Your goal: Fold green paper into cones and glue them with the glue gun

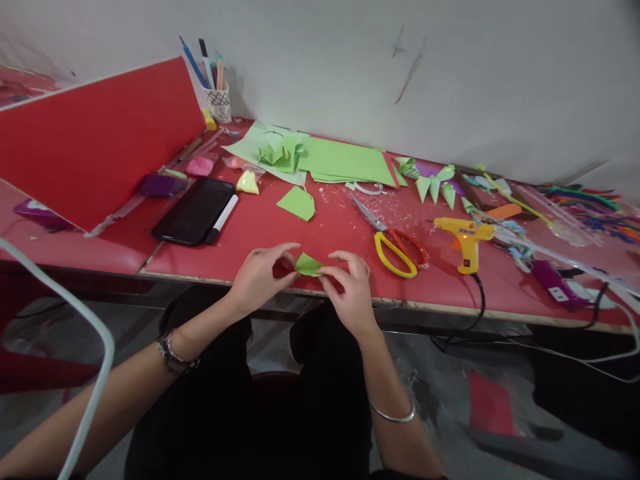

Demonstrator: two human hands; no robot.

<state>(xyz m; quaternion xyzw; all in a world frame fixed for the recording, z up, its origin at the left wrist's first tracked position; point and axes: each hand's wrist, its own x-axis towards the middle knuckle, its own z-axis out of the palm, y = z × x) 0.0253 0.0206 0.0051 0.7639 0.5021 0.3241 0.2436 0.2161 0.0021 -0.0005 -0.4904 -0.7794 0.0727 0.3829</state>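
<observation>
Near the front edge of the red table, a small folded piece of green paper (307, 265) is held between my two hands. My left hand (263, 277) pinches its left end with thumb and fingers. From the other side, my right hand (351, 287) grips the right end between thumb and fingertips. Behind them lies a loose cut piece of green paper (297, 203). Scissors (395, 253) with one yellow and one red handle rest to the right of my right hand, blades pointing away.
A yellow glue gun (466, 240) with a black cord lies farther right. On the left are a black phone (195, 210), a marker (222, 219) and a tilted red board (105, 133). Green paper sheets (345, 160), folded green paper shapes (436, 183) and a pen cup (219, 103) line the wall.
</observation>
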